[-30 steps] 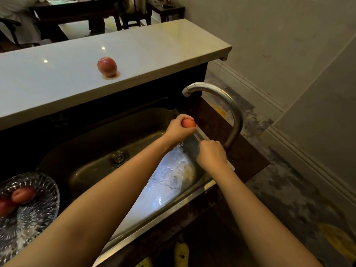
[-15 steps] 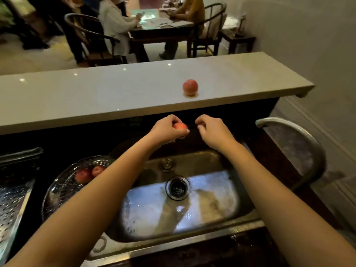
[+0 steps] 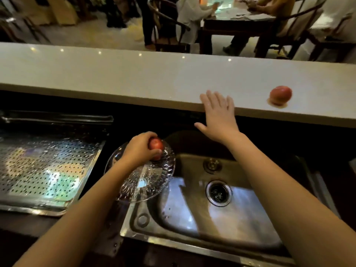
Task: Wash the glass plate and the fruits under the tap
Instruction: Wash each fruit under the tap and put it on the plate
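Observation:
My left hand [image 3: 137, 149] grips a small red fruit [image 3: 155, 145] just over the far part of the cut-glass plate [image 3: 148, 182], which sits at the sink's left rim. Any other fruits on the plate are hidden under that hand. My right hand [image 3: 218, 116] is spread with straight fingers, its fingertips over the front edge of the white counter [image 3: 134, 79], holding nothing. A larger red fruit [image 3: 280, 95] stands on that counter, well to the right of my right hand. The tap is out of view.
The steel sink [image 3: 221, 218] with its drain [image 3: 218, 192] lies below my right arm. A perforated metal drying tray [image 3: 38, 166] is at the left. Behind the counter, people sit on chairs at a dark table [image 3: 238, 22].
My view swung left from the tap. My left hand carried the small fruit left and down to the glass plate. My right hand opened and rose toward the counter edge.

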`<state>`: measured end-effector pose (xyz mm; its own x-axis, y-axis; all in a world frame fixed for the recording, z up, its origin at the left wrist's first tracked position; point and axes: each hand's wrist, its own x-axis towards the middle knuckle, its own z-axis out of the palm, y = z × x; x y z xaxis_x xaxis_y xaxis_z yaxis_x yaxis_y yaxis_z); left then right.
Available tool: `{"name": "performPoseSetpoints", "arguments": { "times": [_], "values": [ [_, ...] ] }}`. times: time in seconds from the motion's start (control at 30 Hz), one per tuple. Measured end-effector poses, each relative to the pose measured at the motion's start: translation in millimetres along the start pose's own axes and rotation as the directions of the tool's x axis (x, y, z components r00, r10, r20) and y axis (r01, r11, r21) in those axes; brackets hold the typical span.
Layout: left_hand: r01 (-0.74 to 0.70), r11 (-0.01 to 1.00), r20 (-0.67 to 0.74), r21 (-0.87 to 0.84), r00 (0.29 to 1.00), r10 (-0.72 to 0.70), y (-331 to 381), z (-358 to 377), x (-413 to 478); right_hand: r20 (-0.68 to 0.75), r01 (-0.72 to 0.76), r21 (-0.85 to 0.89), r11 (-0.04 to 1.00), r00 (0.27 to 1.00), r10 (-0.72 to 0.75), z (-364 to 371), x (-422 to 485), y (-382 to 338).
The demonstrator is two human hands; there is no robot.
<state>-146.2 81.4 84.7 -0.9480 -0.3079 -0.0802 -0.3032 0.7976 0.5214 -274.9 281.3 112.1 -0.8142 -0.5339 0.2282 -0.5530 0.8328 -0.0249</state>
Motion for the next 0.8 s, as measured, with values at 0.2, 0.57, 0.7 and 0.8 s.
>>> {"name": "performPoseSetpoints", "arguments": {
  "times": [0.2, 0.57, 0.7, 0.8],
  "values": [
    [0.184, 0.983, 0.021, -0.022, 0.983, -0.183, -62, 47, -20, -0.050, -0.001, -0.081, 0.997, 0.999, -0.003, 11, 1, 1],
    [0.223, 0.971, 0.038, -0.088, 0.975, -0.221, -82, 71, -25, -0.076, -0.018, -0.099, 0.995, 0.997, 0.010, 11, -2, -3],
    [0.211, 0.977, 0.077, -0.031, 0.975, -0.208, -86, 65, -26, -0.054, -0.030, -0.094, 0.995, 0.998, 0.025, 8, -2, -5],
    [0.165, 0.985, 0.026, 0.061, 0.986, -0.166, -74, 55, -24, -0.026, -0.033, -0.088, 0.996, 0.999, 0.030, 4, -4, -7]
  ]
}}
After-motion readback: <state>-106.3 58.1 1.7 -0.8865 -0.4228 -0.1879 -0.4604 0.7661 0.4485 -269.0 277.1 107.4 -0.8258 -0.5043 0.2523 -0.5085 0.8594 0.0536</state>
